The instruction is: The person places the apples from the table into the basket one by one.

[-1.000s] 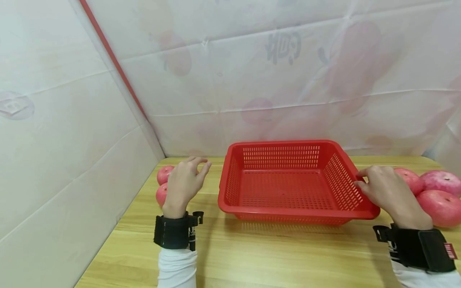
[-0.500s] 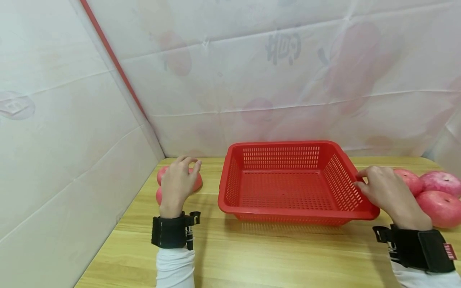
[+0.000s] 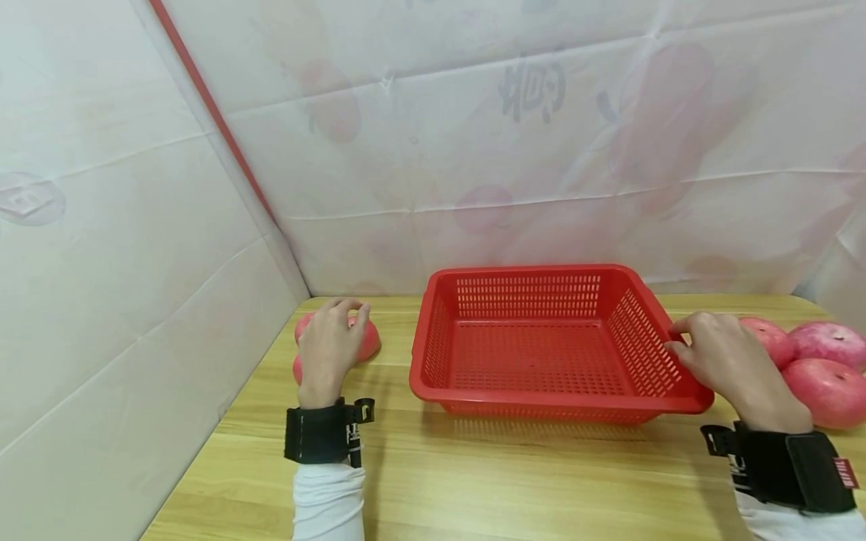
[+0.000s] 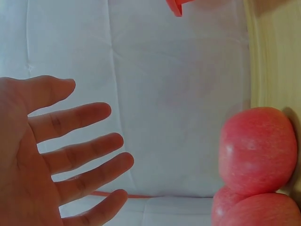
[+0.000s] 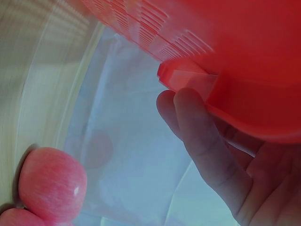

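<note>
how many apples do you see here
6. In the head view, three left-side apples are partly covered by the left hand; three right-side apples sit to the right of the right hand. Others may be hidden.

Wide black fabric right wrist strap point(image 3: 788, 469), red lettered tag point(image 3: 846, 472) on its outer edge, black bracket point(image 3: 721, 442) opposite, white cloth right sleeve point(image 3: 801, 524) below, black fabric left strap point(image 3: 316, 436), wrinkled white left sleeve point(image 3: 328, 500)

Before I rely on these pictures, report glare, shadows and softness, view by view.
Head: soft shadow under the basket; left wrist: pale glint on an apple, shadow on the table beside it; right wrist: right hand dim, another apple glinting; both wrist views look softer.
</note>
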Motion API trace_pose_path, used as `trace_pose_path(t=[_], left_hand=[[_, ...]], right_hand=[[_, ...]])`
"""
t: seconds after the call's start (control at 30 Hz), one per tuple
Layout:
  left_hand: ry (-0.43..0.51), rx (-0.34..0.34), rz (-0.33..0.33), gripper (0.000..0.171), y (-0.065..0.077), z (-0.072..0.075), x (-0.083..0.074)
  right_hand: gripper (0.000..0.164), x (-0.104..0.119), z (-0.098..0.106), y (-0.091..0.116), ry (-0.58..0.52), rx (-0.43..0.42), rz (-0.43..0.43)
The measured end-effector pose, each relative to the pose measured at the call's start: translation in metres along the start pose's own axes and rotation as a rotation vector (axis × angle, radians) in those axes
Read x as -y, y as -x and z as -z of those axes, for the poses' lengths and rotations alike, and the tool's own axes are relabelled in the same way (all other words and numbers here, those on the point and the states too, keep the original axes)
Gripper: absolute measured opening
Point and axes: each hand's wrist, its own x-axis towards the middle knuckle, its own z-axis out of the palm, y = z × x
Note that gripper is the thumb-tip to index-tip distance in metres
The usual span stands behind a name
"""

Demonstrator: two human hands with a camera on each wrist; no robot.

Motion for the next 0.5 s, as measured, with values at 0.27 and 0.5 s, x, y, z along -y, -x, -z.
trace_pose_path(t=[0.27, 0.5], left_hand=[[-0.032, -0.004, 0.009, 0.03, 0.0004, -0.0031, 0.007], [-0.029, 0.005, 0.033, 0.03, 0.0011, -0.0052, 0.0105]], right_hand=[[0.022, -0.0002, -0.0009, 0.0013, -0.002, -0.007, 0.014], [0.018, -0.0004, -0.0006, 0.0, 0.004, -0.017, 0.02]])
